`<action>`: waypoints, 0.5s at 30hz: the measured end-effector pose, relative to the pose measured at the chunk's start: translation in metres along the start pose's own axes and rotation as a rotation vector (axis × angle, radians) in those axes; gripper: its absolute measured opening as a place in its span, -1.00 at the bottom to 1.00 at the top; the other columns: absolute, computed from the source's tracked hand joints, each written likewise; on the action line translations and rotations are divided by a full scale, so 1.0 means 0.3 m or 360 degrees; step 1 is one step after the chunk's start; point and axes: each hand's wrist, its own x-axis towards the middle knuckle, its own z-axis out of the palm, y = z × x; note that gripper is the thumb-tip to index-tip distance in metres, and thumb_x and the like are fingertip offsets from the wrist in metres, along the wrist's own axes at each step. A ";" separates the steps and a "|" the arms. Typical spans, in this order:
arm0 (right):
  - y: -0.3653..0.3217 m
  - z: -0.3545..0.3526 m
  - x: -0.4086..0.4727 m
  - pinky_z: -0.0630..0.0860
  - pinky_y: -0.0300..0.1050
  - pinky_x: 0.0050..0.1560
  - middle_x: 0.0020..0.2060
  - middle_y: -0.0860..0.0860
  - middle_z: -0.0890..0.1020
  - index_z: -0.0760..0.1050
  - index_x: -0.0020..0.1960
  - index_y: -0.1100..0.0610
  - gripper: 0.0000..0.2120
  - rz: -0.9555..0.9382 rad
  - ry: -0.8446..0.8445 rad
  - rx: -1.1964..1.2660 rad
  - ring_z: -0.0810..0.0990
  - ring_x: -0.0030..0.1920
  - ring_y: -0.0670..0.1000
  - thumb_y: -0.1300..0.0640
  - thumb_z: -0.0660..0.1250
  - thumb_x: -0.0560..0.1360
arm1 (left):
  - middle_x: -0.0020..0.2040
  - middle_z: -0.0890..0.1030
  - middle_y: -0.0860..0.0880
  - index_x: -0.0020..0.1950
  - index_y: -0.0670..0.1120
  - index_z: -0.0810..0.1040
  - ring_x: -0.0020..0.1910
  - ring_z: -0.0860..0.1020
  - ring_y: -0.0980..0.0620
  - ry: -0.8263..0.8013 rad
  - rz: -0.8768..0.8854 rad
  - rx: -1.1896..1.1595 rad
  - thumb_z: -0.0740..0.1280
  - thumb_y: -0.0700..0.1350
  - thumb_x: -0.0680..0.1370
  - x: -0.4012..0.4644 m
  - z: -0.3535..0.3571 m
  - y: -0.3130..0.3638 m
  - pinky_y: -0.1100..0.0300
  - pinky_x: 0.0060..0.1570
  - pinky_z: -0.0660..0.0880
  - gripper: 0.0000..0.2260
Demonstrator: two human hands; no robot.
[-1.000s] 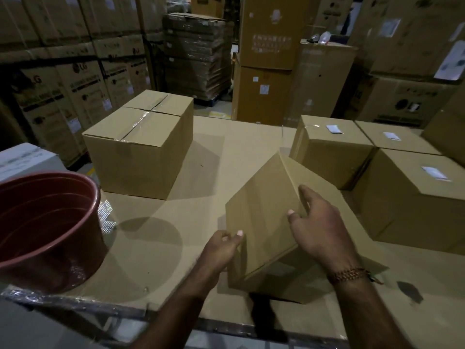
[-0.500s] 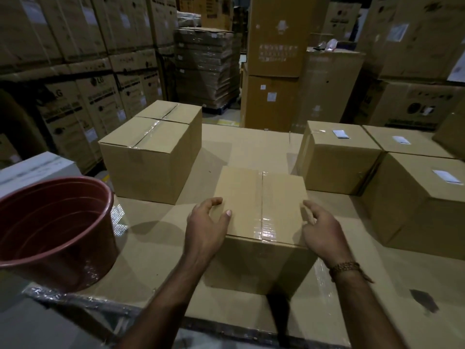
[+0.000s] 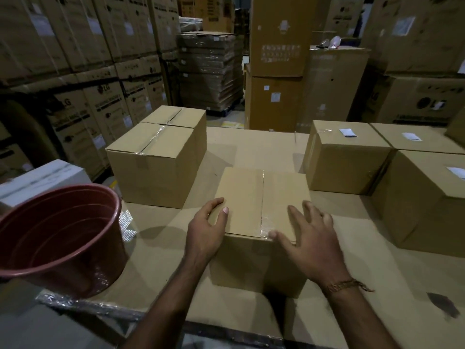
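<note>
A small cardboard box (image 3: 241, 197) with clear tape along its top seam lies flat on the cardboard-covered table (image 3: 251, 147), right in front of me. My left hand (image 3: 203, 233) grips its near left corner, thumb on top and fingers curled round the left edge. My right hand (image 3: 312, 238) lies over the right part of the top with its fingers spread and straight. The right side of the box is hidden behind that hand.
A red plastic bucket (image 3: 57, 235) stands at the table's left near corner. A larger taped box (image 3: 156, 170) sits behind it to the left. Labelled boxes (image 3: 344, 159) crowd the right side, with another (image 3: 422, 202) nearer. Stacked cartons (image 3: 276, 46) fill the background.
The small box went from tilted on an edge to flat on the table. My right hand moved from its right side onto the top; my left hand stayed at the left corner.
</note>
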 end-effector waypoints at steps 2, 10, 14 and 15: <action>-0.003 -0.013 0.012 0.19 0.21 0.60 0.72 0.05 -0.01 -0.03 0.73 -0.09 0.17 -0.0019 -0.0212 -0.0191 0.06 0.66 0.21 -0.76 -0.02 0.33 | 0.37 0.61 0.15 0.43 0.12 0.61 0.34 0.51 0.16 0.0006 -0.0002 0.0016 0.37 0.10 0.67 0.014 0.002 0.001 0.23 0.27 0.42 -0.67; -0.062 0.001 0.132 0.15 0.22 0.61 0.72 0.12 -0.02 -0.14 0.74 0.01 0.19 -0.0064 -0.0223 -0.0424 0.09 0.66 0.26 -0.73 -0.18 0.34 | 0.44 0.58 0.13 0.52 0.22 0.50 0.40 0.53 0.11 -0.0062 0.0053 0.0378 0.23 0.31 0.66 0.140 -0.015 -0.019 -0.07 0.35 0.56 -0.55; -0.096 0.027 0.258 0.21 0.23 0.59 0.72 0.14 0.02 -0.10 0.74 0.01 0.29 -0.0058 -0.0211 -0.0414 0.13 0.65 0.28 -0.74 -0.37 0.23 | 0.50 0.53 0.08 0.62 0.16 0.38 0.42 0.51 0.03 -0.0194 0.0083 0.0720 0.25 0.27 0.67 0.251 -0.047 0.008 -0.07 0.34 0.54 -0.47; -0.108 0.032 0.295 0.21 0.24 0.59 0.72 0.14 0.02 -0.09 0.74 0.02 0.31 -0.0049 -0.0208 -0.0412 0.12 0.65 0.28 -0.74 -0.40 0.20 | 0.50 0.52 0.06 0.63 0.14 0.37 0.42 0.51 0.02 -0.0224 0.0100 0.0791 0.26 0.26 0.66 0.287 -0.053 0.016 -0.07 0.35 0.53 -0.46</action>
